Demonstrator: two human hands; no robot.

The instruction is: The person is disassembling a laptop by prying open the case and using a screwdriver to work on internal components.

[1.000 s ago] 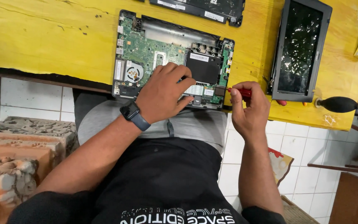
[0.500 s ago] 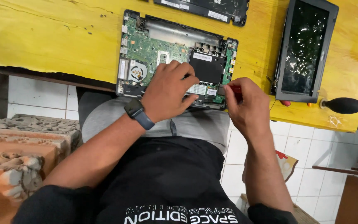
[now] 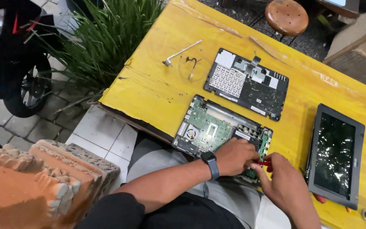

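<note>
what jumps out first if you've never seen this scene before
The bright yellow table stands out first, with an opened laptop base at its near edge, green circuit board bared. The left hand rests on the board while the right hand pinches a small red tool beside it. Behind lies a detached keyboard panel, and a dark screen lies to the right.

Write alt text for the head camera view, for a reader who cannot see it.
A seated person's left hand rests on an opened laptop base with its green circuit board exposed, while the right hand holds a red-handled tool at its near edge. On the yellow table also lie a detached keyboard panel and a separate screen.
</note>
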